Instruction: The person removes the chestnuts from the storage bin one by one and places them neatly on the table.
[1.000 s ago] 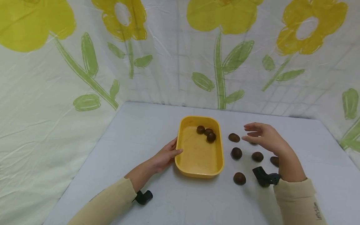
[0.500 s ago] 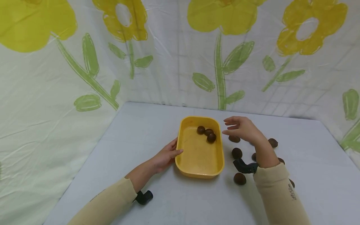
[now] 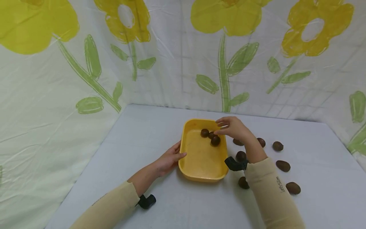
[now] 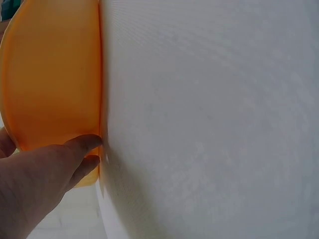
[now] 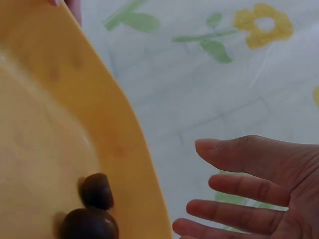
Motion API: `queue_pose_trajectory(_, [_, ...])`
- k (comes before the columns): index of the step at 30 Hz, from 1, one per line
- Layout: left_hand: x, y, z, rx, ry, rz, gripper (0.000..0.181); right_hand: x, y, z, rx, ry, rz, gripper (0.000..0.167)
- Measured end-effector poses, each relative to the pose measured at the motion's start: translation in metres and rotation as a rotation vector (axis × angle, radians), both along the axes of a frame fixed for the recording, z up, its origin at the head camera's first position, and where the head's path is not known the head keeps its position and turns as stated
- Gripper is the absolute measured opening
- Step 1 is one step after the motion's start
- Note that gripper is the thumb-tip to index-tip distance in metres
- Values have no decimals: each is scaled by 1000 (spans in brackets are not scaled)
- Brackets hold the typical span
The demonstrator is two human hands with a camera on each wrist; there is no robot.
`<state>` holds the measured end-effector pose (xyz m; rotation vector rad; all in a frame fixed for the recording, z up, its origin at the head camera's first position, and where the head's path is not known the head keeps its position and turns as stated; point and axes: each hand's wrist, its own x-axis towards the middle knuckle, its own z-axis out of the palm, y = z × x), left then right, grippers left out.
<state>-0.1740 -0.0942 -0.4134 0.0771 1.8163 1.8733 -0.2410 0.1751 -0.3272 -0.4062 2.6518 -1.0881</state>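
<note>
A yellow plastic tub (image 3: pixel 200 163) stands on the table, with dark brown chestnuts (image 3: pixel 215 140) clustered in its far right corner. My left hand (image 3: pixel 168 161) grips the tub's left side, thumb over the rim and fingers against the outer wall, as the left wrist view (image 4: pixel 50 172) shows too. Over the far right rim hovers my right hand (image 3: pixel 233 128), its fingers loosely extended and nothing between them in the right wrist view. It partly covers one chestnut in the head view. Two chestnuts (image 5: pixel 89 224) show beside the tub wall in the right wrist view.
Several more chestnuts (image 3: pixel 283 166) lie scattered on the white table (image 3: pixel 143 133) right of the tub, some partly behind my right forearm. A white cloth with printed yellow flowers (image 3: pixel 171 79) hangs behind the table. A black camera sits on each wrist.
My right hand has moved left from above the loose chestnuts to the tub's far right rim. The left hand, tub and chestnuts have stayed put.
</note>
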Motion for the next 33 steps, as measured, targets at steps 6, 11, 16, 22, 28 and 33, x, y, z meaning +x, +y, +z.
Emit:
queue_pose_trajectory(6, [1, 0, 0, -7, -2, -2, 65, -9, -10, -8, 6, -30, -18, 56])
queue_pose_trajectory(11, [0, 0, 1, -7, -11, -1, 66, -14, -21, -12, 10, -60, -24, 55])
queue_pose_trajectory(16, [0, 0, 1, -5, -18, 0, 66, -17, -32, -16, 17, -97, -34, 55])
queue_pose_trajectory(22, [0, -1, 1, 4, -15, -2, 66, -22, -44, -22, 22, -169, -47, 61])
queue_pose_trajectory(28, [0, -2, 0, 1, -24, -4, 66, -28, -50, -30, 66, -174, -40, 66])
queue_pose_trajectory(33, [-1, -2, 1, 3, -26, -6, 66, -31, -53, -34, 115, -149, -28, 65])
